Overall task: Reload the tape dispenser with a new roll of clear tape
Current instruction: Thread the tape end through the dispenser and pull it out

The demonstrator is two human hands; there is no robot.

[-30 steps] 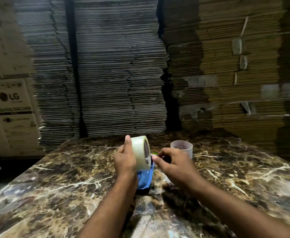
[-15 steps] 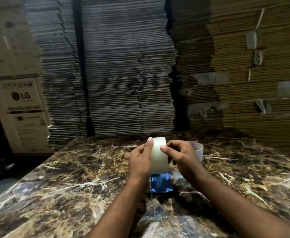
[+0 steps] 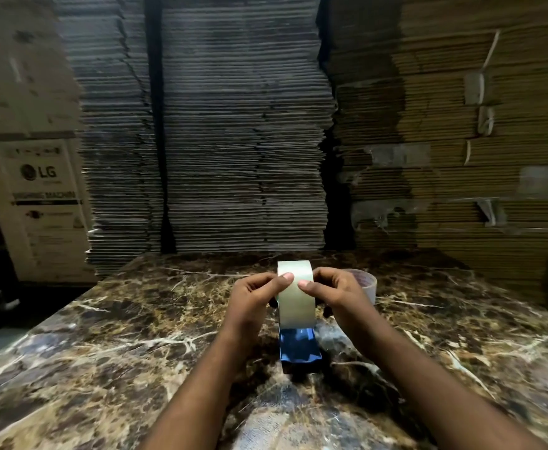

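Observation:
A roll of clear tape (image 3: pixel 296 300) stands on edge in the blue tape dispenser (image 3: pixel 298 350), which rests on the marble table (image 3: pixel 129 345). My left hand (image 3: pixel 251 302) grips the roll from the left, thumb pressed on its outer face. From the right, my right hand (image 3: pixel 339 297) holds the same roll, its thumb on the tape face too. Both thumbs nearly meet across the roll. The dispenser's upper part is hidden behind the roll and my hands.
An empty-looking tape core (image 3: pixel 365 284) sits on the table just behind my right hand. Tall stacks of flattened cardboard (image 3: pixel 243 131) rise behind the table. A printed carton (image 3: pixel 43 203) stands at the left, beyond the table's left edge.
The roll has turned from showing its side to facing me edge-on. My right hand closed onto it and both thumbs came together on its face. The view shifted slightly.

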